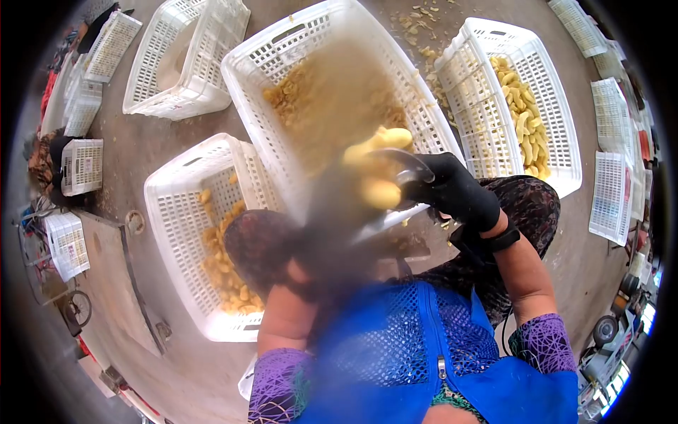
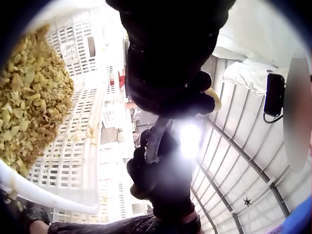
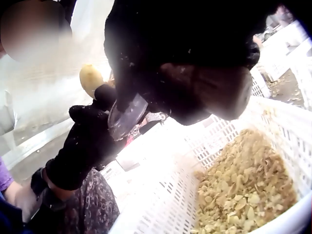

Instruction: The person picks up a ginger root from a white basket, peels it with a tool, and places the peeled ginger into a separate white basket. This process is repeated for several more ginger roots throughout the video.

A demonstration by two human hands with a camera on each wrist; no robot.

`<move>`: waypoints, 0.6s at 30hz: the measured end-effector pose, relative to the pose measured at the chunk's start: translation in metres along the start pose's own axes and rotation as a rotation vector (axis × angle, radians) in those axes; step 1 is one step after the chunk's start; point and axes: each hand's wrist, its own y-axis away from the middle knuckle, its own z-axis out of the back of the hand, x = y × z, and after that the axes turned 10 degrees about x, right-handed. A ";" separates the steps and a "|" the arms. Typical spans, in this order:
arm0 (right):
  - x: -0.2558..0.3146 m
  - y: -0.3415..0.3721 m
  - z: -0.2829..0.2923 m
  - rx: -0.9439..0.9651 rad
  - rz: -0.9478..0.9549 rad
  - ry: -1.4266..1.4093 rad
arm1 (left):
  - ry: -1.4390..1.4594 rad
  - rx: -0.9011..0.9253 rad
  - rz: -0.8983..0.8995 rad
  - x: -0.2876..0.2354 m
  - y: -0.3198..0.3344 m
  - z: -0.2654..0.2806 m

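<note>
In the head view my black-gloved right hand (image 1: pixel 455 191) grips a curved metal blade (image 1: pixel 409 164). Beside it is my left hand (image 1: pixel 335 205), gloved and badly blurred, holding pale yellow pieces (image 1: pixel 381 193) against the blade. The left wrist view has the left hand (image 2: pixel 170 58) large at the top, a yellow bit (image 2: pixel 213 100) between its fingers, and the right hand (image 2: pixel 163 180) below with the blade (image 2: pixel 155 141). From the right wrist, the left hand (image 3: pixel 85 139) pinches a yellow piece (image 3: pixel 91 80); the right hand (image 3: pixel 180 53) hides much of the tool.
Under the hands stands a white crate (image 1: pixel 244 92) of peelings (image 1: pixel 282 95). A crate (image 1: pixel 558 106) of yellow pieces (image 1: pixel 526 116) is at the right, another crate (image 1: pixel 166 233) at the left. An upper-left crate (image 1: pixel 141 78) and scraps (image 1: pixel 417 25) lie farther off.
</note>
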 end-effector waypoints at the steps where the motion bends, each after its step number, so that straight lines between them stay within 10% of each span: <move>1: 0.000 0.000 0.001 -0.004 0.004 0.003 | 0.011 -0.002 0.009 0.000 0.000 0.000; 18: -0.020 -0.001 0.001 -0.294 0.200 0.490 | 0.155 -0.077 0.113 0.005 0.004 -0.002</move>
